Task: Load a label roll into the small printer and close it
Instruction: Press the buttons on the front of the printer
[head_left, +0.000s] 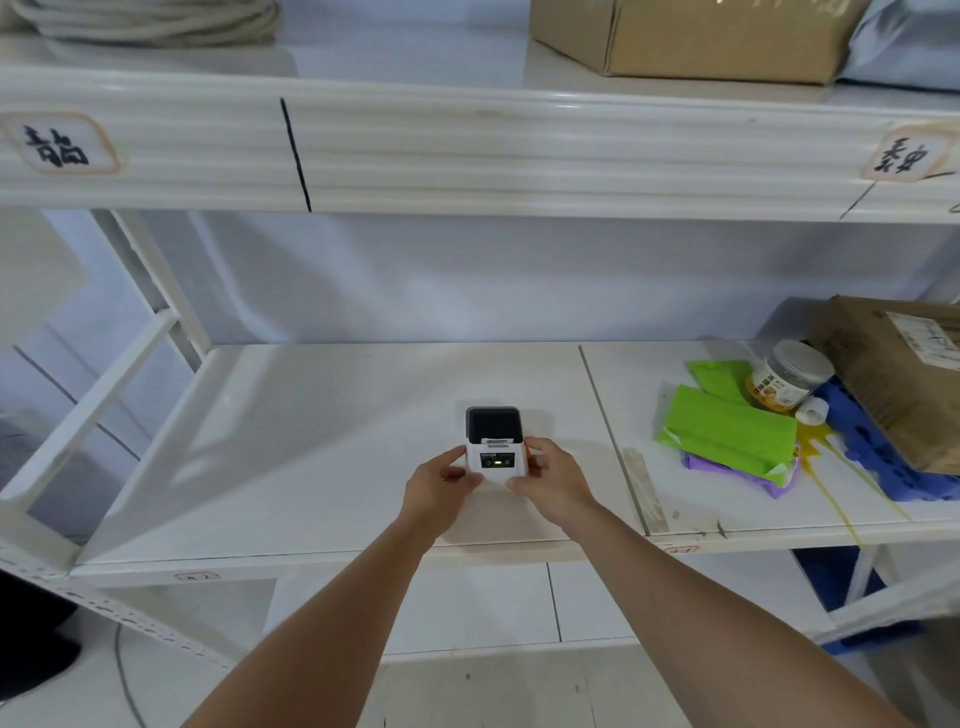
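Observation:
A small white printer (496, 457) with a dark grey lid stands on the white shelf (322, 457), near its front edge. A green light glows on its dark front panel. A strip of label paper sticks out of the slot between lid and body. The lid looks down. My left hand (441, 483) grips the printer's left side and my right hand (553, 480) grips its right side. The roll inside is hidden.
To the right on the shelf lie green and purple packets (727, 431), a jar with a white lid (787, 376), a small white roll (811, 410), a blue tray (883, 457) and a cardboard box (904, 374). A yellow spill runs toward the shelf's front edge. Another shelf hangs overhead.

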